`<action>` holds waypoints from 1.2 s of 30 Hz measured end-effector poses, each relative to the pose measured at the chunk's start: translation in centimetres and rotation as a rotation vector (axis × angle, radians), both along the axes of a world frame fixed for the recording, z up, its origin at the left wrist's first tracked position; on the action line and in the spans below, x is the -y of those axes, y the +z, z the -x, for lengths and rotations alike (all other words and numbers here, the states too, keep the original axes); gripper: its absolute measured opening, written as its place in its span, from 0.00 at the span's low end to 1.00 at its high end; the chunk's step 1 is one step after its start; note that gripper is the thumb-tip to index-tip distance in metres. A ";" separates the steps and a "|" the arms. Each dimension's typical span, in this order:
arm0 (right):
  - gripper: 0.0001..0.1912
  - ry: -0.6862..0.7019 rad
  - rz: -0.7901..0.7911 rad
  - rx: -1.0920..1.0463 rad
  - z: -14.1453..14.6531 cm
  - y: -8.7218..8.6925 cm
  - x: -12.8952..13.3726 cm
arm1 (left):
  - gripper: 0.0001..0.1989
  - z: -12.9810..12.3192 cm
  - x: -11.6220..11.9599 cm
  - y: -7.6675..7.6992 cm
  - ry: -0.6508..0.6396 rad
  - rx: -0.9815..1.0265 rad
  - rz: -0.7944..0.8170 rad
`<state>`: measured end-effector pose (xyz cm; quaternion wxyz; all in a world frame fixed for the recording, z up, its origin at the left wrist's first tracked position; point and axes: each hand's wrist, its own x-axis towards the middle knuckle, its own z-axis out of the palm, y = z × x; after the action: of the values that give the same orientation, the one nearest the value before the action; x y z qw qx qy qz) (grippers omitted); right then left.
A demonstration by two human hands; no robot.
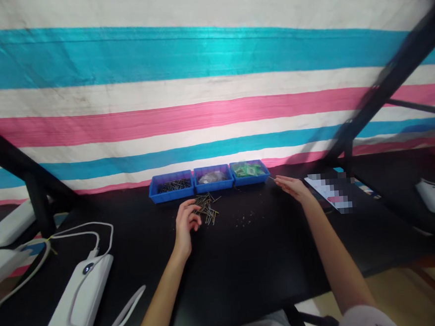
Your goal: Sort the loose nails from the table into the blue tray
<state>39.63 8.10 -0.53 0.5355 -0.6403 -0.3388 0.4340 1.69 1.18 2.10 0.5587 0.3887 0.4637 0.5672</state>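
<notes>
My left hand [187, 223] is at the left edge of a loose pile of long thin screws or nails [207, 209] on the black table. Its fingers are curved and apart, and nothing shows held in them. My right hand [292, 186] is near the front right corner of the blue bin with green packets [248, 169]. Its fingers are stretched and close together, with a thin rod-like piece [272, 178] at their tips, too small to name. Two more blue bins stand to the left: one with clear bags [212, 177], one with dark screws or nails [174, 185].
Small crumbs [245, 218] lie on the black table [239, 261]. A white power strip [78, 302] with looping white cables is on the left. At the right lies a blurred-out sheet [329, 194]. Black slanted posts [379, 87] flank a striped sheet [195, 55] behind.
</notes>
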 end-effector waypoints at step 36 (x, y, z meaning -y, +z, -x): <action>0.20 0.261 0.025 0.543 4.1 1.0 2.4 | 0.14 -0.3 0.2 0.0 -0.045 -0.009 0.025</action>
<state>35.52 5.66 0.44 0.3571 -0.6906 -0.5436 0.3164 1.95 1.01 2.13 0.5740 0.3945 0.4642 0.5472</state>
